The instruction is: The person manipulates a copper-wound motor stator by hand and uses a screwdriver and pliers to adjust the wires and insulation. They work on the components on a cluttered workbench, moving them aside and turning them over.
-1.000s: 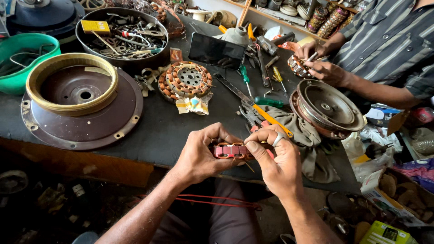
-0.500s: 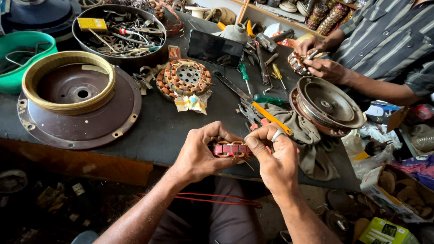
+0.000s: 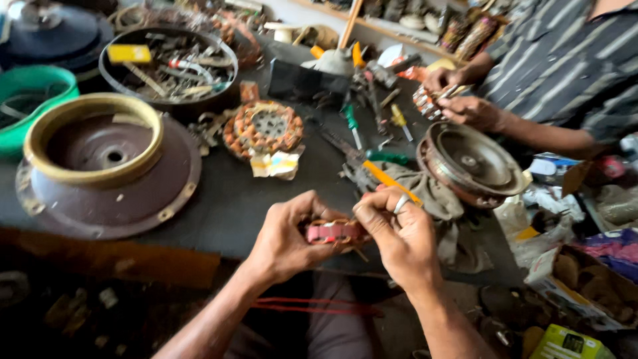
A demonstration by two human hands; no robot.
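Because both hands crowd around it, the small coil piece [image 3: 332, 232] shows only as a pinkish-red band with copper wire at its edges — its full shape cannot be made out. It sits just above the near edge of the bench [image 3: 226, 199], held between the two hands. The left hand [image 3: 287, 236] curls its fingers and thumb around the piece's left end; the right hand [image 3: 397, 234], a ring on one finger, pinches the right end, fingertips pressed together. Motion blur softens everything. Below the bench edge lies shadow, with thin red wires [image 3: 312, 306] barely legible.

Dark and cluttered, the bench carries a large brown motor housing [image 3: 109, 166], a round wound stator [image 3: 262, 128], a tray of tools [image 3: 169, 63], screwdrivers and a grey rag [image 3: 438, 196]. Across it, another person's hands [image 3: 458, 100] work on a small part — the body cut off by the frame's top right.
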